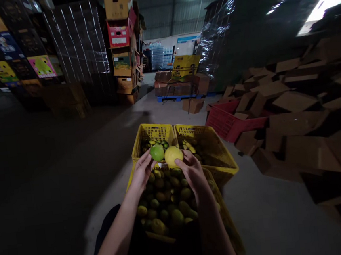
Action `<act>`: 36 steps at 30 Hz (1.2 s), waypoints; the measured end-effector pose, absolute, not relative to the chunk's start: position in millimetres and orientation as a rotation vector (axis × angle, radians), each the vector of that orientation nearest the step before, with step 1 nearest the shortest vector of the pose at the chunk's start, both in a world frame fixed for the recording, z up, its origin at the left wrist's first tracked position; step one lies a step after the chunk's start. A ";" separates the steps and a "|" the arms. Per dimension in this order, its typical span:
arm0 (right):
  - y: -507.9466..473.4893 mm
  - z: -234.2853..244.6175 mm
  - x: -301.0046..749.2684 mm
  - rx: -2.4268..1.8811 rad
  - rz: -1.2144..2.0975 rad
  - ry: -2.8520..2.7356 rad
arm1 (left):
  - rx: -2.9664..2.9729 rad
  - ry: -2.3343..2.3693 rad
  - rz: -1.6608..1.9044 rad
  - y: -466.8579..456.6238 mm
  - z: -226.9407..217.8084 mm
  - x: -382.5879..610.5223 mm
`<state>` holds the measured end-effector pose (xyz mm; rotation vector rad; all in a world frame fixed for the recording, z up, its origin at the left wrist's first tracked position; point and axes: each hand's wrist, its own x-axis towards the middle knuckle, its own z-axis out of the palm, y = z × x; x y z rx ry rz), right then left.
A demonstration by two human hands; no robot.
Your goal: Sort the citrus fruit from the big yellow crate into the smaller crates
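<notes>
My left hand (142,171) grips a green citrus fruit (157,152), fingers curled round its lower side. My right hand (192,170) holds a yellow citrus fruit (173,155) right beside it; the two fruits almost touch. Both hands hover over the near yellow crate (225,215), which is filled with several green and yellow fruits (166,205). Two more yellow crates stand just beyond: the left one (152,134) holds a few green fruits, the right one (212,147) a few yellowish ones.
A red crate (229,123) lies tilted to the right, beside a heap of flattened cardboard boxes (296,106). Stacked cartons (122,43) and wrapped pallets (80,51) rise at the back left. Grey concrete floor (274,222) surrounds the crates.
</notes>
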<state>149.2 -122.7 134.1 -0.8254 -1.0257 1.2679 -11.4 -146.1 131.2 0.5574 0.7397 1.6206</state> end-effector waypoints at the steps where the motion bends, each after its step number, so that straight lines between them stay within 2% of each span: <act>1: -123.0 134.1 148.3 -0.815 1.291 -1.026 | 0.527 0.739 1.611 -146.1 131.3 -13.0; 17: -115.1 125.4 136.4 -0.743 1.576 -0.876 | 0.427 0.768 1.599 -151.7 138.9 -14.7; 28: -113.8 129.0 134.3 -0.730 1.504 -0.703 | 0.247 0.724 1.602 -148.7 141.6 -7.2; 36: -113.7 125.6 136.8 -0.777 1.473 -0.835 | 0.342 0.719 1.634 -143.6 135.2 -7.6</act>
